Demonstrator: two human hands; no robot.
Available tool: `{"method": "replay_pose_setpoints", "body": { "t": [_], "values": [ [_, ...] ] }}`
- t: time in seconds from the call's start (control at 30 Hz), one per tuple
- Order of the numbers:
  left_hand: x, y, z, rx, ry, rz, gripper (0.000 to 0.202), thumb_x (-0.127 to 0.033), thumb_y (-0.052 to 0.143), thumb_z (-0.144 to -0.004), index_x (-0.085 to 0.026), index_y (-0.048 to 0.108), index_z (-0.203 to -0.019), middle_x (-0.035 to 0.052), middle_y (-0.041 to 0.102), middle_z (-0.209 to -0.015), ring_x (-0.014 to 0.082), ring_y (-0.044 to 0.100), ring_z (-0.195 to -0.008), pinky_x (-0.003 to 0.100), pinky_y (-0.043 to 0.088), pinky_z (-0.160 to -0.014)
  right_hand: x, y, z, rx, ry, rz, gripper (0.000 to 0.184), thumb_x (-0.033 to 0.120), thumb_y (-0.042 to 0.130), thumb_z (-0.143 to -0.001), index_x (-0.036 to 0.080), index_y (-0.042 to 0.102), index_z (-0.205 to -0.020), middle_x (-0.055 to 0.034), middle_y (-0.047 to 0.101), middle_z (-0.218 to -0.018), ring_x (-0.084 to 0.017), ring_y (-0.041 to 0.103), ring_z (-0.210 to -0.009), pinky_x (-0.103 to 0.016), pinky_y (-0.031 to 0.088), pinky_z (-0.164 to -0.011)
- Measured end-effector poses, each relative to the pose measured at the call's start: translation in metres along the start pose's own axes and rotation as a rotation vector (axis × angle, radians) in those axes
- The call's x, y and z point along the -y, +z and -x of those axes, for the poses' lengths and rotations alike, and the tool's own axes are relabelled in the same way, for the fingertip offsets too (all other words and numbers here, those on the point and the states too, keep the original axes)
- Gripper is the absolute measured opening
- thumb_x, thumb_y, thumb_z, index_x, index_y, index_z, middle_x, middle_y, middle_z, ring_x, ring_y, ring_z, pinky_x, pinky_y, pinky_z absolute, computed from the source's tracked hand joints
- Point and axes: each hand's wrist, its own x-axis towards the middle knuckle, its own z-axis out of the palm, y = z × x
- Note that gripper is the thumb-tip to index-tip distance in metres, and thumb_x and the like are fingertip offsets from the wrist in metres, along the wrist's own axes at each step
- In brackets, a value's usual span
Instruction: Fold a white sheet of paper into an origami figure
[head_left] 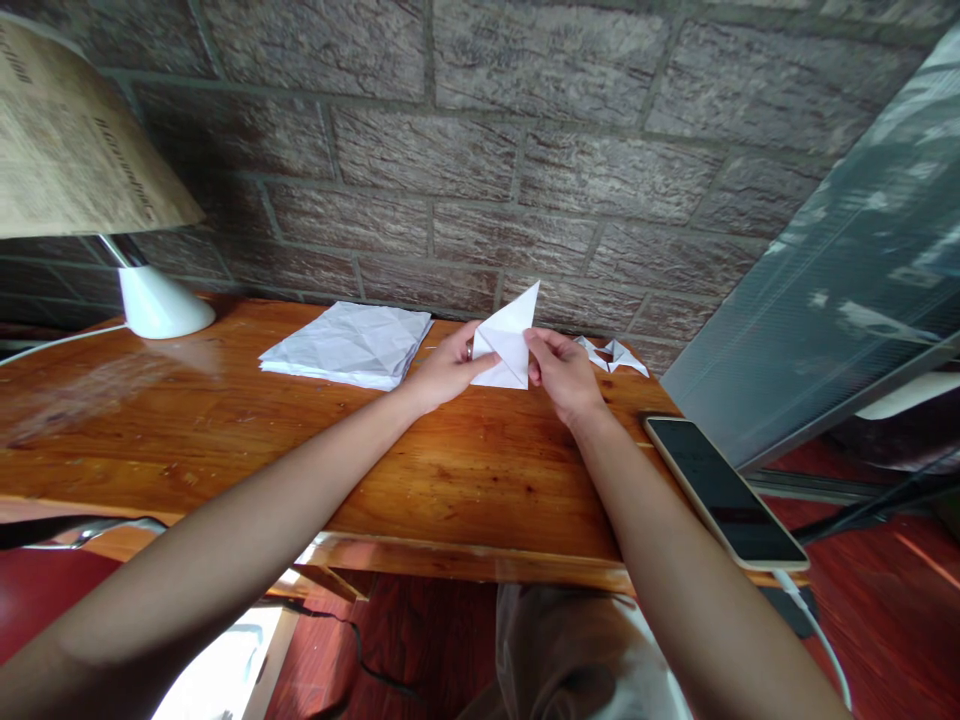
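Both my hands hold a folded white paper (508, 340) just above the far side of the wooden table (225, 430). The paper is creased into triangles, with one point sticking upward. My left hand (448, 368) pinches its left edge with thumb and fingers. My right hand (561, 372) grips its right edge, fingers curled. A stack of creased white sheets (349, 343) lies to the left of my left hand.
A white lamp base (159, 302) with a printed shade (71, 140) stands at the back left. A phone (721, 490) lies on the right table edge, a cable below it. Small folded paper pieces (616, 354) sit behind my right hand. A brick wall rises directly behind the table.
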Motion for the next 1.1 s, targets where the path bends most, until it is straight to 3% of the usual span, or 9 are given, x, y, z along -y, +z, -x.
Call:
{"method": "replay_pose_setpoints", "body": {
  "t": [0.17, 0.37, 0.57, 0.73, 0.83, 0.93, 1.0, 1.1],
  "values": [
    [0.0022, -0.0014, -0.0015, -0.1, 0.024, -0.03, 0.044, -0.038, 0.082, -0.069, -0.015, 0.068, -0.104, 0.004, 0.074, -0.09, 0.0182, 0.065, -0.081, 0.026, 0.05, -0.074, 0.0034, 0.0014, 0.0017, 0.011, 0.001, -0.022, 0.046, 0.056, 0.081, -0.066, 0.018, 0.074, -0.09, 0.0061, 0.053, -0.051, -0.008, 0.042, -0.046, -0.022, 0.031, -0.043],
    [0.0026, -0.0042, -0.0038, -0.24, 0.015, 0.029, 0.044, -0.042, 0.085, -0.066, -0.014, 0.072, -0.098, 0.002, 0.075, -0.085, 0.0162, 0.064, -0.076, 0.025, 0.049, -0.07, 0.0042, 0.0026, 0.0056, 0.136, 0.076, 0.022, 0.042, 0.049, 0.084, -0.062, 0.016, 0.076, -0.087, 0.0047, 0.057, -0.053, -0.008, 0.043, -0.05, -0.022, 0.033, -0.047],
    [0.0038, -0.0037, -0.0051, -0.194, -0.055, 0.231, 0.056, -0.044, 0.09, -0.057, -0.015, 0.071, -0.1, 0.0023, 0.075, -0.082, 0.0162, 0.066, -0.072, 0.026, 0.051, -0.069, 0.003, 0.0012, 0.006, 0.161, 0.074, 0.031, 0.041, 0.047, 0.082, -0.065, 0.015, 0.076, -0.089, 0.0052, 0.057, -0.053, -0.007, 0.043, -0.051, -0.022, 0.033, -0.049],
    [0.0003, 0.0003, -0.0045, -0.204, -0.086, 0.305, 0.067, -0.044, 0.093, -0.052, -0.017, 0.07, -0.109, 0.0041, 0.077, -0.093, 0.0192, 0.07, -0.078, 0.028, 0.053, -0.07, 0.0015, 0.0031, 0.0047, 0.152, 0.052, 0.04, 0.047, 0.052, 0.08, -0.066, 0.015, 0.075, -0.094, 0.0054, 0.056, -0.055, -0.009, 0.044, -0.052, -0.024, 0.034, -0.051],
    [0.0012, 0.0004, -0.0035, -0.179, -0.133, 0.265, 0.059, -0.04, 0.092, -0.054, -0.017, 0.071, -0.103, 0.0037, 0.076, -0.089, 0.0183, 0.069, -0.078, 0.03, 0.053, -0.073, 0.001, 0.0027, 0.0028, 0.078, 0.021, 0.045, 0.046, 0.051, 0.082, -0.064, 0.017, 0.072, -0.094, 0.0055, 0.058, -0.058, -0.009, 0.045, -0.054, -0.024, 0.035, -0.053],
    [0.0045, -0.0012, -0.003, -0.173, -0.158, 0.19, 0.05, -0.037, 0.092, -0.053, -0.014, 0.073, -0.093, 0.0037, 0.076, -0.081, 0.0173, 0.067, -0.073, 0.03, 0.052, -0.073, 0.0015, 0.0021, 0.002, 0.03, -0.017, 0.043, 0.039, 0.047, 0.085, -0.062, 0.019, 0.065, -0.081, 0.0054, 0.06, -0.06, -0.009, 0.046, -0.055, -0.024, 0.036, -0.055],
    [0.0066, -0.0027, -0.0032, -0.2, -0.142, 0.156, 0.046, -0.035, 0.091, -0.054, -0.013, 0.073, -0.09, 0.004, 0.076, -0.08, 0.0171, 0.066, -0.072, 0.029, 0.052, -0.072, 0.0021, 0.0027, 0.003, 0.058, -0.032, 0.039, 0.039, 0.045, 0.086, -0.06, 0.019, 0.06, -0.073, 0.0047, 0.061, -0.063, -0.009, 0.048, -0.057, -0.024, 0.038, -0.056],
    [0.0081, -0.0044, -0.0041, -0.254, -0.102, 0.154, 0.043, -0.033, 0.09, -0.054, -0.014, 0.073, -0.089, 0.0037, 0.076, -0.083, 0.0169, 0.066, -0.072, 0.028, 0.051, -0.071, 0.0019, 0.0047, 0.0061, 0.177, -0.002, 0.071, 0.042, 0.045, 0.088, -0.057, 0.019, 0.061, -0.076, 0.002, 0.067, -0.072, -0.011, 0.054, -0.064, -0.022, 0.04, -0.056]
  ]
}}
